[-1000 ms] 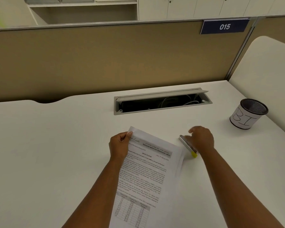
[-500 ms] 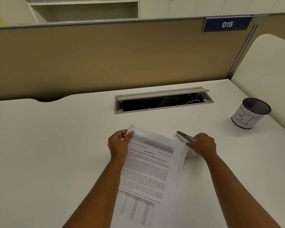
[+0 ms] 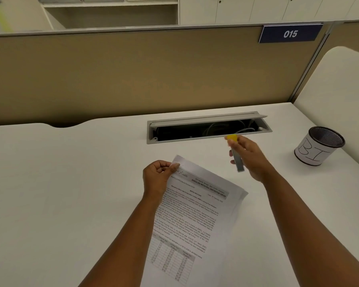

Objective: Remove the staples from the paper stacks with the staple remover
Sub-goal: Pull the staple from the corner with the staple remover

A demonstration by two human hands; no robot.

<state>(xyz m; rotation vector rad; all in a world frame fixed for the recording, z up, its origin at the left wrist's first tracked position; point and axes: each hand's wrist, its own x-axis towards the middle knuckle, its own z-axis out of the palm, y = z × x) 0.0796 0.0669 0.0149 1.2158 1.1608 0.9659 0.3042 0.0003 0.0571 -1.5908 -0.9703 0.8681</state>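
Note:
A stapled stack of printed paper (image 3: 195, 214) lies tilted on the white desk (image 3: 60, 193). My left hand (image 3: 159, 176) pinches the stack's top left corner between thumb and fingers. My right hand (image 3: 250, 157) is lifted above the desk to the right of the stack and holds the staple remover (image 3: 236, 156), a flat grey metal tool with a yellow end pointing away from me. The tool is clear of the paper. The staple itself is too small to make out.
A black mesh cup (image 3: 319, 146) with a white label stands at the right. An open cable tray (image 3: 207, 128) is set into the desk behind the hands. A tan partition (image 3: 133, 75) closes the back; a white side panel (image 3: 340, 83) stands at the right.
My right hand picked the staple remover up off the desk, raised it and turned it so the yellow end points away. My left hand stayed on the paper's corner.

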